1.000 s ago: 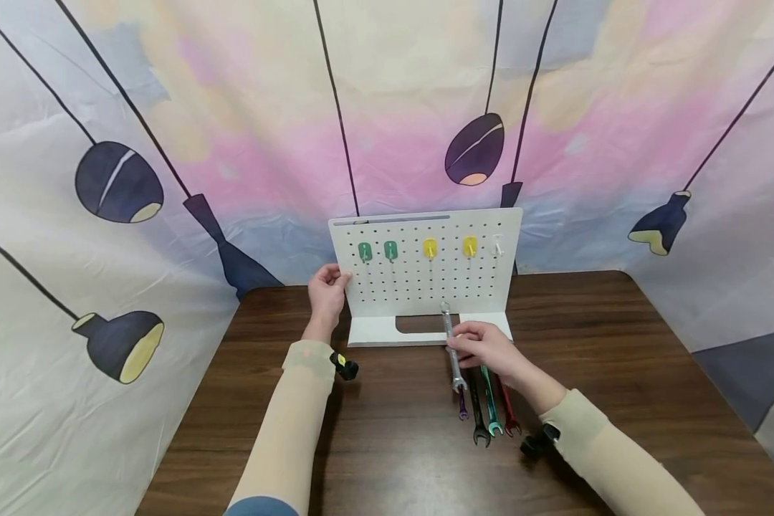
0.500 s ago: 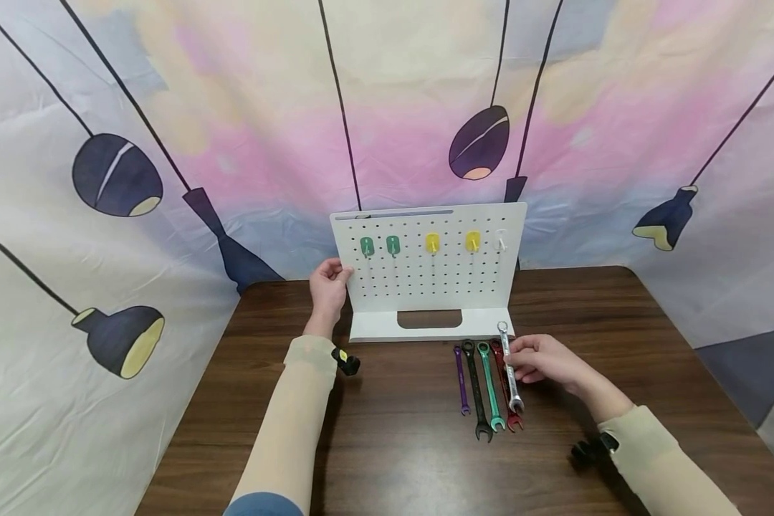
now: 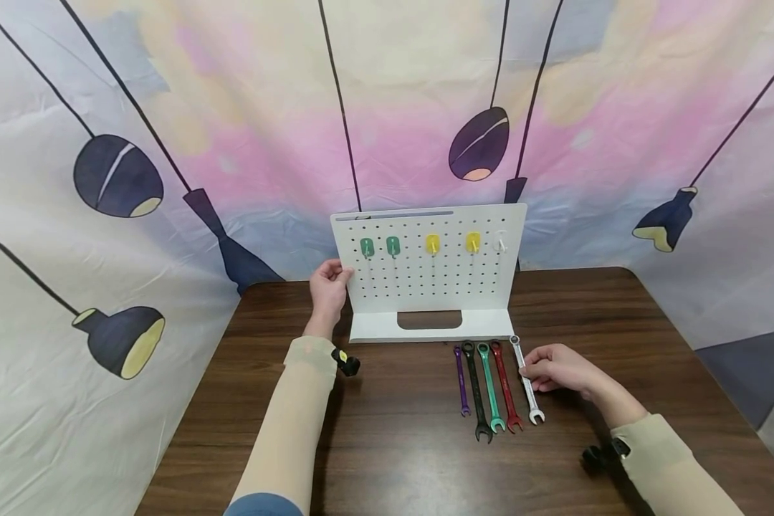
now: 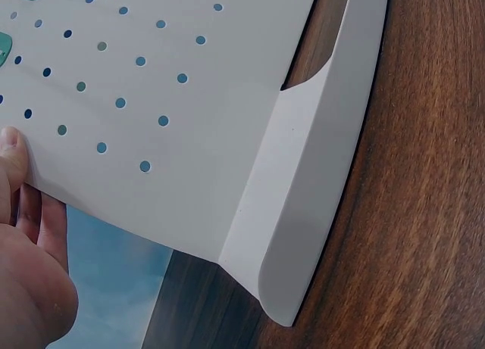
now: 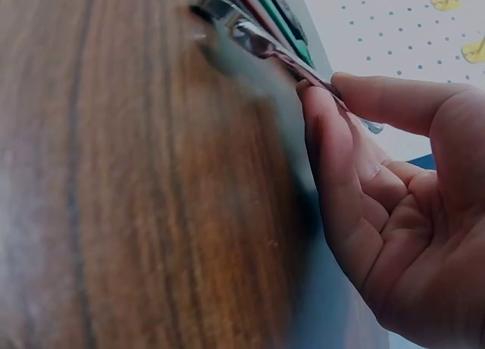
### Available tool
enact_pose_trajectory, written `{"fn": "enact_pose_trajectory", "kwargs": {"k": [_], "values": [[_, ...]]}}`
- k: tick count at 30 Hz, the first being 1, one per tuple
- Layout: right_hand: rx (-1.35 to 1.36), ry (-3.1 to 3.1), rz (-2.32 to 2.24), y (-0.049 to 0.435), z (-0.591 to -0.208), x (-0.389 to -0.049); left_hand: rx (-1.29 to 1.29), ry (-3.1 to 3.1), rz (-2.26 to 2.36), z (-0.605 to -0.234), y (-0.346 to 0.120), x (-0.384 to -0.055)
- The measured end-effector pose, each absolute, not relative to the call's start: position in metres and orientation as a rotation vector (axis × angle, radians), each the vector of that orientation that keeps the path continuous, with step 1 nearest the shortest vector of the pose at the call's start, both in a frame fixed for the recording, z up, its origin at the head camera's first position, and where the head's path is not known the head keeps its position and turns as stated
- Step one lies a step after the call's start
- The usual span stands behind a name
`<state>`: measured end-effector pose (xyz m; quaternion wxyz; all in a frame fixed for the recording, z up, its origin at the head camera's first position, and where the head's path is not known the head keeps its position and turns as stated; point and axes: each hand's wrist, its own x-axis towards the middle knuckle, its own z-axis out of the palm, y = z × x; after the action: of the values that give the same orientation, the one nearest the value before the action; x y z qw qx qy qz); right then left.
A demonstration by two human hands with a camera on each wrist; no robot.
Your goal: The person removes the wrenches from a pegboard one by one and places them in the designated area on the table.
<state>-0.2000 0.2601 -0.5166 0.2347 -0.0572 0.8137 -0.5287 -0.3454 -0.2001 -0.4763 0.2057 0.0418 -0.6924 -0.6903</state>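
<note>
My left hand (image 3: 328,290) pinches the left edge of a white pegboard stand (image 3: 426,283), thumb in front and fingers behind, as the left wrist view shows. Between the thumb and fingers of my right hand (image 3: 557,371) is a silver wrench (image 3: 526,380), low over the table at the right end of a row. Left of it lie a red wrench (image 3: 506,387), a green wrench (image 3: 490,387), a black wrench (image 3: 476,390) and a smaller purple wrench (image 3: 461,381). In the right wrist view the silver wrench's open end (image 5: 246,35) points away from my fingertips.
On the pegboard are two green hooks (image 3: 393,246), two yellow hooks (image 3: 473,242) and a clear hook (image 3: 500,242), all bare. The board's base (image 3: 374,327) rests on the dark wooden table (image 3: 400,430). A patterned cloth (image 3: 400,107) hangs behind.
My right hand has carried the silver wrench rightward from in front of the board, past the other wrenches, and lowered it beside the red one. My left hand keeps its place on the board.
</note>
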Motion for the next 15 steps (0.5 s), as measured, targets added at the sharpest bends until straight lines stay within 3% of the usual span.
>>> {"fn": "enact_pose_trajectory", "kwargs": {"k": [15], "values": [[-0.107,2.289,-1.43,0.2587,-0.5223,-0.195,0.117,-1.943,-1.908,-0.4757,-0.1995,-0.3447]]}}
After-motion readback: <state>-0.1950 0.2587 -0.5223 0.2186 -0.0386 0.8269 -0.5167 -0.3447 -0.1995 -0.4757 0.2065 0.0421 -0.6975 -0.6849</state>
